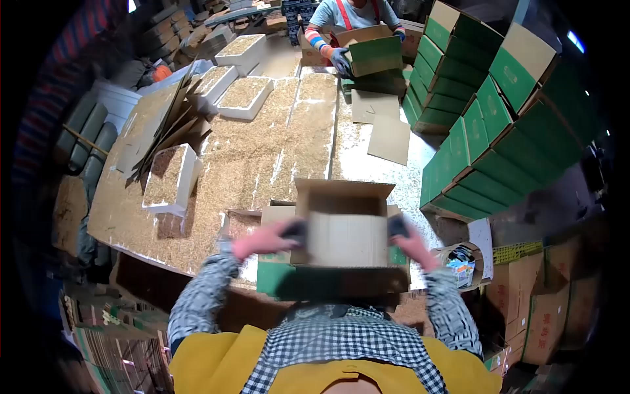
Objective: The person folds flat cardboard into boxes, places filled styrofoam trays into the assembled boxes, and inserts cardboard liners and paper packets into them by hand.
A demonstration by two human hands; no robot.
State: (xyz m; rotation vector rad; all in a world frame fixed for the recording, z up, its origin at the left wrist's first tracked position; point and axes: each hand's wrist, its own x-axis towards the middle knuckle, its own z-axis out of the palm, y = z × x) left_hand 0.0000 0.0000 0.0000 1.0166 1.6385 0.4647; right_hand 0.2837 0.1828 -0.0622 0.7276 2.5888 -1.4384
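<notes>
In the head view, an open cardboard box (348, 240) sits in front of my chest, its pale inside facing up and a brown flap raised at the far side. My left hand (272, 238), in a pink glove with dark fingers, grips its left side. On the right side my right hand (408, 240), gloved alike, holds it too; both hands are slightly blurred. Below and around this box shows another green and brown carton (272, 279), largely hidden. Two flat cardboard sheets (388, 139) lie on the table beyond.
Straw-like shavings cover the table (262, 151), with white foam trays (172, 177) on the left beside leaning cardboard sheets (161, 125). Tall stacks of green cartons (472, 138) stand right. Across the table, a person (354, 20) holds a green box (375, 56). A bin (469, 266) holds small packets.
</notes>
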